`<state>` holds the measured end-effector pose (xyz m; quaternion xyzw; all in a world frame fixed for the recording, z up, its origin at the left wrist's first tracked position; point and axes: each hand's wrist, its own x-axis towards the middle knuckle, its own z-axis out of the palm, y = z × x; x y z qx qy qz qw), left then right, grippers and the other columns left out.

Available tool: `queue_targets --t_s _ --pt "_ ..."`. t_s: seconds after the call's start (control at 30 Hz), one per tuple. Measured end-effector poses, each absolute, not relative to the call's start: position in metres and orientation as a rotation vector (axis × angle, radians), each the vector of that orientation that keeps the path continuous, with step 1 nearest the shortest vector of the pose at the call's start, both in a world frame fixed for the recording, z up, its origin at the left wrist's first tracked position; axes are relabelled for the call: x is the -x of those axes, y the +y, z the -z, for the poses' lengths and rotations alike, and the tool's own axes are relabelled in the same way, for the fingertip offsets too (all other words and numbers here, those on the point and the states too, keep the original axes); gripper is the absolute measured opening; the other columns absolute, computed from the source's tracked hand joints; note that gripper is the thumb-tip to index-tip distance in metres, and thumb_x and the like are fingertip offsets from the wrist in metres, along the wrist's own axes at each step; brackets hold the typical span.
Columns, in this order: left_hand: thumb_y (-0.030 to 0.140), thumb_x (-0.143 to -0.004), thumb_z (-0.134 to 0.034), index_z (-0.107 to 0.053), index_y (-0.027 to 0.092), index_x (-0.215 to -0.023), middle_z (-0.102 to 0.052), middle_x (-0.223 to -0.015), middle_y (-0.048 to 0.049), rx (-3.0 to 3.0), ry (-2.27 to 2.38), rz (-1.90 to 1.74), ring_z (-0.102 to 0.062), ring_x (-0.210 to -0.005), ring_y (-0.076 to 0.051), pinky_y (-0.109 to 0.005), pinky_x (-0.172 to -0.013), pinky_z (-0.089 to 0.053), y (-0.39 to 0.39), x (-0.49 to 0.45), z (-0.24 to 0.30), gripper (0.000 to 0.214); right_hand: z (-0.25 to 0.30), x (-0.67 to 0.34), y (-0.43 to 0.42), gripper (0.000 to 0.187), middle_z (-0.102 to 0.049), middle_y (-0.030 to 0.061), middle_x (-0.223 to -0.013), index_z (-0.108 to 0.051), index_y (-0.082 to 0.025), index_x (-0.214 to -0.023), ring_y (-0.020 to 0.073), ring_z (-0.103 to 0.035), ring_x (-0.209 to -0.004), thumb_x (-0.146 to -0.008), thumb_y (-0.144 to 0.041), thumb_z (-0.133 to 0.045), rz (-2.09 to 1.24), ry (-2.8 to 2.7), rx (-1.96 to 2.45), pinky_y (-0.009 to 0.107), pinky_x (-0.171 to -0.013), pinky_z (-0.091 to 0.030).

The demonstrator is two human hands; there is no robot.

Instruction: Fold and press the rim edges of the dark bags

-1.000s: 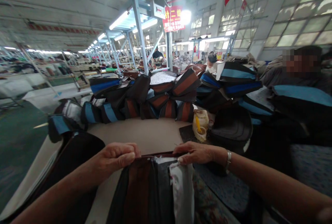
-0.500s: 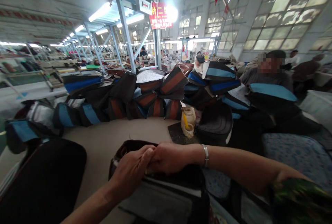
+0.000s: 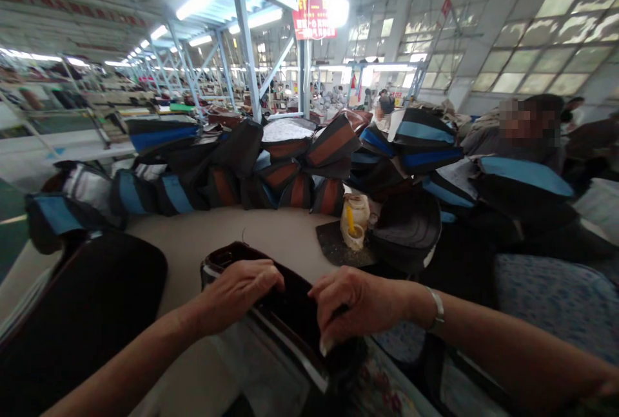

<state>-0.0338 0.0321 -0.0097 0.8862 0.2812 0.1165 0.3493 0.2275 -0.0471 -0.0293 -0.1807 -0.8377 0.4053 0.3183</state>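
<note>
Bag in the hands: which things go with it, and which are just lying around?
In use:
bag, open on the table
left hand and right hand, both gripping its rim

Lying about:
bag pile, striped blue and brown
jar with a yellow stick
dark panel at the left
</note>
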Motion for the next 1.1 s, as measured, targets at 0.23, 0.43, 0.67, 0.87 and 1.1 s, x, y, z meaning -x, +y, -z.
queue_targets --t_s 0.23,0.43,0.67,0.87,1.1 --pt "0.082 -0.095 -0.026 -0.068 0.02 -0.094 -0.067 -0.09 -0.0054 -2.505 0.283 -0.219 -0.06 -0.077 -0.02 -0.031 -0.071 -0.04 -0.04 0.019 0.021 0.075 0.029 -0.239 -0.065 0.044 -0.068 0.0079 -0.092 -0.072 -0.012 -0.099 0.0152 -0.065 -0.083 -0.092 -0.055 -0.069 -1.187 -2.102 0.518 0.027 -0.079 -0.052" --pt "0.078 -0.096 -0.039 -0.064 0.021 -0.09 -0.07 -0.093 -0.0027 -2.467 0.165 -0.454 -0.063 -0.084 -0.018 -0.031 -0.08 -0.038 -0.057 0.029 0.031 0.062 0.044 -0.216 -0.094 0.067 -0.07 0.0089 -0.098 -0.063 -0.017 -0.099 0.0186 -0.066 -0.086 -0.071 -0.077 -0.075 -0.571 -2.232 0.396 0.034 -0.086 -0.05" --pt "0.053 -0.101 -0.06 -0.061 0.022 -0.086 -0.069 -0.09 0.0006 -2.429 0.297 -0.489 -0.06 -0.087 -0.016 -0.03 -0.079 -0.036 -0.061 0.044 0.04 0.035 0.062 -0.186 -0.087 0.073 -0.064 0.0035 -0.085 -0.054 -0.019 -0.094 0.0159 -0.058 -0.074 -0.071 -0.088 -0.064 -0.282 -2.187 0.399 0.03 -0.069 -0.043" --pt "0.047 -0.08 -0.088 -0.069 0.02 -0.077 -0.061 -0.077 0.0047 -2.152 0.559 -0.495 -0.056 -0.077 -0.014 -0.025 -0.069 -0.038 -0.031 0.046 0.006 0.033 0.037 -0.202 -0.055 0.065 -0.052 -0.006 -0.066 -0.055 -0.019 -0.077 0.0098 -0.043 -0.059 -0.068 -0.079 -0.076 -0.432 -2.335 0.548 0.032 -0.069 -0.033" --pt "0.049 -0.074 -0.089 -0.08 0.021 -0.084 -0.062 -0.085 0.0028 -1.888 0.534 -0.223 -0.057 -0.081 -0.016 -0.025 -0.068 -0.04 -0.023 0.031 -0.032 0.031 0.017 -0.212 -0.058 0.05 -0.057 -0.0056 -0.067 -0.068 -0.016 -0.082 0.0084 -0.046 -0.062 -0.065 -0.056 -0.091 -1.049 -2.092 0.605 0.024 -0.063 -0.035"
